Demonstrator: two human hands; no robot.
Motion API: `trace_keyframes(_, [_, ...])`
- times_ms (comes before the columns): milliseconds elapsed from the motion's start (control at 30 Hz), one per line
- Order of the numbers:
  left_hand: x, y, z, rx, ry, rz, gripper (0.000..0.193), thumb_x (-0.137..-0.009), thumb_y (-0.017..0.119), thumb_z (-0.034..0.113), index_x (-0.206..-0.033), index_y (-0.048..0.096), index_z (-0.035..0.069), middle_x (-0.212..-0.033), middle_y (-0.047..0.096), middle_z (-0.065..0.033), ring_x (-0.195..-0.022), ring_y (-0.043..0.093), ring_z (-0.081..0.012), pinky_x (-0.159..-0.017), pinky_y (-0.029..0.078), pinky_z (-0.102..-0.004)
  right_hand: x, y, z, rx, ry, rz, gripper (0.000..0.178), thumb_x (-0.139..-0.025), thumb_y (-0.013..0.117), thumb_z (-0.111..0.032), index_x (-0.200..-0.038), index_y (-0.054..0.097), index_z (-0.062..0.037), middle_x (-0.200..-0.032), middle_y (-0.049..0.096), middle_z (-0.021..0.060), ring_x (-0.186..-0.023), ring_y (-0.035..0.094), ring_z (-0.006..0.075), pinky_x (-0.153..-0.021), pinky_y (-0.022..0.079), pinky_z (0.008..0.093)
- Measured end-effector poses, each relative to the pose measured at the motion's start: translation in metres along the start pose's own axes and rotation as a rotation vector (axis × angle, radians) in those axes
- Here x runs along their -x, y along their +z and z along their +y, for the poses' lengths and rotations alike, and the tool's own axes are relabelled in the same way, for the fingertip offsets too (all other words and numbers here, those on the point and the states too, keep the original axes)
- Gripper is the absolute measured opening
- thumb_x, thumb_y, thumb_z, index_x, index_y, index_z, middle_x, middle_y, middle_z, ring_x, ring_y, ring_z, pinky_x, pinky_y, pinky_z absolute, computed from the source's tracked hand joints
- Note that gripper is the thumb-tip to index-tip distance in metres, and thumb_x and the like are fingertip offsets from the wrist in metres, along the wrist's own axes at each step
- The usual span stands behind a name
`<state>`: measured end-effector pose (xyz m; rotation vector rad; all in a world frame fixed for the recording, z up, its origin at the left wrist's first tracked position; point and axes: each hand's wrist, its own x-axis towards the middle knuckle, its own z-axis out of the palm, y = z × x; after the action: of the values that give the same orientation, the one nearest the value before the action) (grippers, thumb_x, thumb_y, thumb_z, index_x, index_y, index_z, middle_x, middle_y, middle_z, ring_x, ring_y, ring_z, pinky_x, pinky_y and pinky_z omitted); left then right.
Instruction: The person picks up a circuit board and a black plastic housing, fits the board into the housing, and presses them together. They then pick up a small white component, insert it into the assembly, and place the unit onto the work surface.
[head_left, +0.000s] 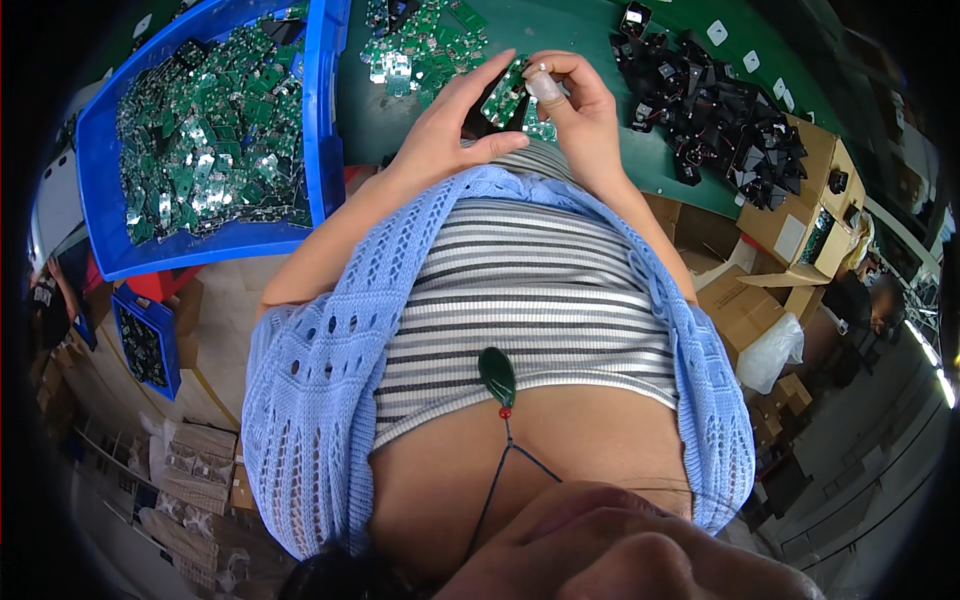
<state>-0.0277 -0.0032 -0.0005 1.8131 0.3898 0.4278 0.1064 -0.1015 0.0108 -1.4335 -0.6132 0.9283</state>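
My left hand point(440, 130) curves round a small black plastic part point(476, 122), fingers on its far side and thumb on the near side. A green circuit board point(507, 100) lies at this part; whether it is seated inside, I cannot tell. My right hand point(592, 125) is closed in a pinch at the board's right end. A whitish finger cot point(545, 86) covers its thumb. Whatever its fingertips grip is too small to make out. Just below them another bit of green board point(541, 130) shows at the table's near edge.
A blue bin point(325, 130) heaped with green circuit boards stands at the left. More loose boards point(430, 45) lie on the green table point(560, 30) beyond my hands. Black plastic parts point(700, 110) are piled at the right, beside an open cardboard box point(795, 190).
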Motion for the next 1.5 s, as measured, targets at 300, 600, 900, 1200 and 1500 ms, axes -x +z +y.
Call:
trace_keyframes(300, [0.0, -0.009, 0.017, 0.634, -0.456, -0.209, 0.067, -0.084, 0.059, 0.029, -0.137, 0.023, 0.011, -0.097, 0.054, -0.0115, -0.067, 0.058, -0.0142, -0.061, 0.049, -0.0245, -0.025, -0.01, 0.011, -0.436, 0.135, -0.255, 0.01, -0.085, 0.056, -0.01, -0.092, 0.052, -0.0043, -0.092, 0.055, 0.0007, -0.085, 0.051, 0.01, -0.079, 0.04, 0.024])
trace_keyframes(600, [0.001, -0.011, 0.016, 1.051, -0.638, -0.151, 0.055, -0.089, 0.049, 0.033, -0.13, 0.029, 0.003, -0.093, 0.054, -0.0126, -0.075, 0.06, -0.0222, -0.068, 0.053, -0.0314, -0.036, -0.014, -0.018, -0.153, 0.107, -0.299, 0.009, -0.085, 0.055, -0.009, -0.092, 0.053, -0.0038, -0.095, 0.053, 0.002, -0.086, 0.05, 0.0105, -0.079, 0.039, 0.024])
trace_keyframes(900, [-0.004, -0.012, 0.019, 0.923, -0.439, -0.048, 0.052, -0.089, 0.049, 0.012, -0.133, 0.023, 0.004, -0.102, 0.052, -0.0166, -0.089, 0.06, -0.0242, -0.083, 0.049, -0.0345, -0.042, -0.004, 0.014, -0.213, 0.041, -0.057, 0.008, -0.085, 0.055, -0.009, -0.091, 0.056, -0.0044, -0.093, 0.058, 0.0014, -0.088, 0.051, 0.0102, -0.076, 0.041, 0.025])
trace_keyframes(1200, [-0.004, -0.009, 0.017, 0.861, -0.457, -0.167, 0.064, -0.086, 0.056, 0.016, -0.135, 0.017, 0.002, -0.102, 0.052, -0.0176, -0.084, 0.061, -0.0235, -0.075, 0.051, -0.0313, -0.035, -0.008, 0.001, -0.284, 0.126, -0.155, 0.008, -0.086, 0.053, -0.009, -0.094, 0.053, -0.0052, -0.095, 0.054, 0.0014, -0.086, 0.049, 0.0095, -0.077, 0.04, 0.0234])
trace_keyframes(1500, [-0.006, -0.017, 0.0, 0.783, -0.651, -0.247, 0.025, -0.088, 0.052, 0.021, -0.104, 0.049, 0.002, -0.084, 0.06, -0.0086, -0.076, 0.06, -0.0148, -0.065, 0.051, -0.0274, -0.051, 0.004, -0.012, 0.163, -0.201, -0.605, 0.031, -0.084, 0.055, -0.01, -0.114, 0.05, -0.0053, -0.105, 0.054, 0.0061, -0.095, 0.051, 0.0136, -0.084, 0.038, 0.0263])
